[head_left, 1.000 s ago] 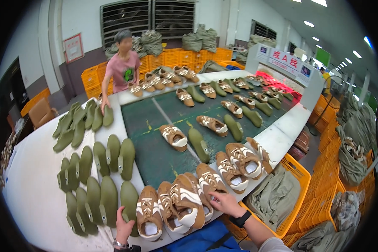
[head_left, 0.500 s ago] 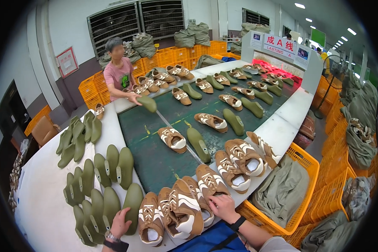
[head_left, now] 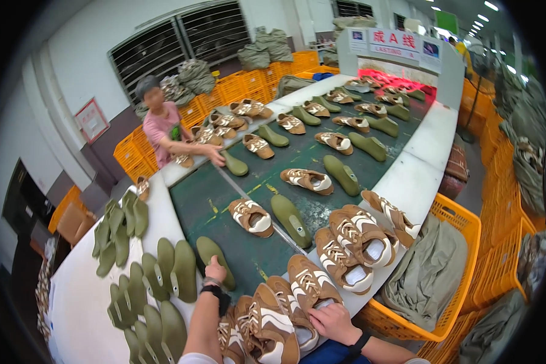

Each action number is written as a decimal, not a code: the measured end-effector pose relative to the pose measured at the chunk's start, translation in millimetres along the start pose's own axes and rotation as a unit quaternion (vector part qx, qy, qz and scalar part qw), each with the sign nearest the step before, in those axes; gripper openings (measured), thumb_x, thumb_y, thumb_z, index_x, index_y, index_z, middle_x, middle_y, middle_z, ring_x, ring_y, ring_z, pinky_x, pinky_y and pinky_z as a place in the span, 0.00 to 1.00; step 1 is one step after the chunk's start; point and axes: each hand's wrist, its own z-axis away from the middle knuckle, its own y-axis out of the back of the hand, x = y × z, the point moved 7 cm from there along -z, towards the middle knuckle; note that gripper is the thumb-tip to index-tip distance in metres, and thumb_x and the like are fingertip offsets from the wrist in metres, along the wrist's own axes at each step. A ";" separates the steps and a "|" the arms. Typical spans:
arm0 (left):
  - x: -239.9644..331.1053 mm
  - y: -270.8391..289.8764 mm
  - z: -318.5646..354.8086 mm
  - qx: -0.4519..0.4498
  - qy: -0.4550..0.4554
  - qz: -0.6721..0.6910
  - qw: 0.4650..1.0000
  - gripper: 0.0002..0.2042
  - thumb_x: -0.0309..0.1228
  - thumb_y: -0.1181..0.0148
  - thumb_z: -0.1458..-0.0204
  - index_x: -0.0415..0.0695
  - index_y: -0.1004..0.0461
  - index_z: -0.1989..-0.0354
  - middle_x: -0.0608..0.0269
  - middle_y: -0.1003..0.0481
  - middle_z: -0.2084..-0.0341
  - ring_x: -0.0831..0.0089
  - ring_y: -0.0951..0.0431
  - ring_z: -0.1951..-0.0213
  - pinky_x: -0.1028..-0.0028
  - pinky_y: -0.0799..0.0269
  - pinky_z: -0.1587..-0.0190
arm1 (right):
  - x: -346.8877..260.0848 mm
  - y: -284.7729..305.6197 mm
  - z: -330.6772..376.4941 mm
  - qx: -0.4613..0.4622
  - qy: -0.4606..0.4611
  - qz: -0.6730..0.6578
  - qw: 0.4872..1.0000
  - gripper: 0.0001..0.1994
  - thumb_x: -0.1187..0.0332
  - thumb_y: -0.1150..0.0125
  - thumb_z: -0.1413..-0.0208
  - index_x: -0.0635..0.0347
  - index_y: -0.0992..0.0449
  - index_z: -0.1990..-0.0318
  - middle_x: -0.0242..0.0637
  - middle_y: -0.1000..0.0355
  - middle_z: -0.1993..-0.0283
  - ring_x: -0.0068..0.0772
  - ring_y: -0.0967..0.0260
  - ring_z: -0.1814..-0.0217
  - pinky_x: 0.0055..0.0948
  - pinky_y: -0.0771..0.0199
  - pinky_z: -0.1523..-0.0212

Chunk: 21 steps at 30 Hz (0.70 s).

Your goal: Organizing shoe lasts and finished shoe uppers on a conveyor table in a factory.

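Observation:
My left hand is closed on a green shoe last at the near left edge of the dark green conveyor belt. My right hand grips the heel opening of a brown sneaker with white stripes, in the row along the near edge; its fingertips are partly hidden. On the belt before me lie another brown sneaker and a green last. Across the belt, a co-worker's hand touches a green last.
Several green lasts stand in rows on the white table at left. An orange crate holding grey-green cloth stands to my right. Sneakers and lasts line the belt toward a machine with a red-lettered sign. A co-worker stands at far left.
My left hand has carried a last from the left table forward onto the belt's edge. My right hand stays at the sneaker. The co-worker's last has come down onto the belt. The view has shifted.

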 end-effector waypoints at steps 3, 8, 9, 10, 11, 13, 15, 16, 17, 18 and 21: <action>14.5 -2.5 -10.4 0.015 0.033 -0.011 0.999 0.23 0.29 0.48 0.53 0.51 0.38 0.45 0.36 0.28 0.61 0.45 0.26 0.57 0.58 0.30 0.53 | 2.8 -3.4 1.6 0.017 -0.001 -0.016 1.000 0.08 0.66 0.37 0.56 0.51 0.23 0.67 0.25 0.35 0.80 0.28 0.37 0.76 0.27 0.37 0.73; 30.8 19.0 -17.8 -0.068 0.036 -0.027 0.997 0.26 0.37 0.41 0.53 0.49 0.40 0.44 0.41 0.27 0.59 0.48 0.26 0.55 0.58 0.30 0.51 | 8.6 0.4 -3.2 0.020 -0.012 -0.028 0.999 0.07 0.66 0.37 0.57 0.52 0.23 0.68 0.25 0.36 0.80 0.28 0.37 0.76 0.26 0.37 0.73; 38.0 24.3 -18.3 -0.075 0.004 -0.047 0.996 0.26 0.39 0.42 0.53 0.49 0.39 0.44 0.41 0.27 0.59 0.48 0.26 0.55 0.58 0.30 0.51 | 9.5 1.0 -4.9 0.020 -0.012 -0.022 0.999 0.07 0.66 0.37 0.57 0.52 0.23 0.68 0.25 0.36 0.80 0.28 0.37 0.76 0.26 0.38 0.73; 40.9 28.0 -16.0 -0.087 0.007 -0.051 0.995 0.26 0.40 0.42 0.53 0.48 0.39 0.44 0.41 0.27 0.58 0.48 0.26 0.54 0.58 0.30 0.51 | 7.9 1.6 -4.5 0.021 -0.010 -0.017 1.000 0.07 0.66 0.37 0.57 0.52 0.23 0.68 0.25 0.36 0.80 0.28 0.37 0.76 0.26 0.38 0.73; 41.3 29.4 -16.2 -0.097 0.010 -0.055 0.994 0.26 0.41 0.42 0.53 0.48 0.39 0.44 0.42 0.27 0.57 0.48 0.26 0.54 0.59 0.30 0.51 | 6.2 -0.1 -5.5 0.020 -0.008 -0.024 0.999 0.07 0.66 0.37 0.57 0.52 0.23 0.68 0.25 0.36 0.80 0.28 0.37 0.76 0.26 0.38 0.73; 38.0 34.2 -12.8 -0.110 0.013 -0.079 0.991 0.29 0.42 0.43 0.53 0.48 0.40 0.42 0.44 0.25 0.59 0.51 0.25 0.55 0.60 0.29 0.52 | 5.9 -1.5 -7.1 0.024 -0.013 -0.018 0.999 0.07 0.67 0.37 0.57 0.51 0.23 0.68 0.25 0.37 0.81 0.28 0.38 0.76 0.26 0.38 0.73; 34.4 33.1 -6.2 -0.168 0.023 -0.068 0.983 0.30 0.41 0.44 0.53 0.48 0.42 0.40 0.46 0.24 0.63 0.56 0.22 0.61 0.63 0.27 0.54 | 6.4 -5.9 -7.2 0.031 -0.018 -0.022 0.999 0.07 0.67 0.37 0.58 0.51 0.23 0.68 0.25 0.37 0.81 0.28 0.38 0.76 0.26 0.38 0.72; 42.1 34.0 -0.6 -0.172 0.020 -0.074 0.982 0.31 0.40 0.45 0.54 0.48 0.44 0.39 0.48 0.23 0.66 0.59 0.20 0.66 0.65 0.26 0.57 | 7.9 -5.9 -6.0 0.031 -0.022 -0.018 0.999 0.07 0.67 0.37 0.58 0.51 0.23 0.68 0.24 0.37 0.81 0.27 0.38 0.76 0.26 0.38 0.72; 49.8 35.6 2.8 -0.172 0.016 -0.075 0.982 0.31 0.40 0.45 0.54 0.48 0.44 0.39 0.48 0.23 0.66 0.59 0.20 0.66 0.65 0.26 0.57 | 8.8 -5.3 -5.4 0.031 -0.025 -0.012 0.999 0.07 0.67 0.37 0.58 0.51 0.23 0.68 0.24 0.37 0.81 0.27 0.38 0.75 0.26 0.38 0.72; 57.7 36.8 5.0 -0.179 0.021 -0.065 0.982 0.31 0.40 0.46 0.54 0.48 0.43 0.39 0.48 0.23 0.66 0.60 0.20 0.67 0.65 0.26 0.58 | 10.7 -4.8 -4.9 0.033 -0.028 -0.009 0.999 0.07 0.67 0.37 0.58 0.51 0.23 0.68 0.24 0.37 0.81 0.27 0.38 0.75 0.26 0.38 0.72; 58.1 33.1 3.0 -0.188 0.031 -0.045 0.981 0.31 0.40 0.46 0.54 0.48 0.43 0.39 0.48 0.23 0.65 0.58 0.20 0.65 0.65 0.26 0.57 | 9.6 0.0 -1.6 0.040 -0.028 0.001 0.999 0.07 0.67 0.36 0.58 0.50 0.23 0.69 0.24 0.36 0.80 0.27 0.38 0.75 0.25 0.38 0.72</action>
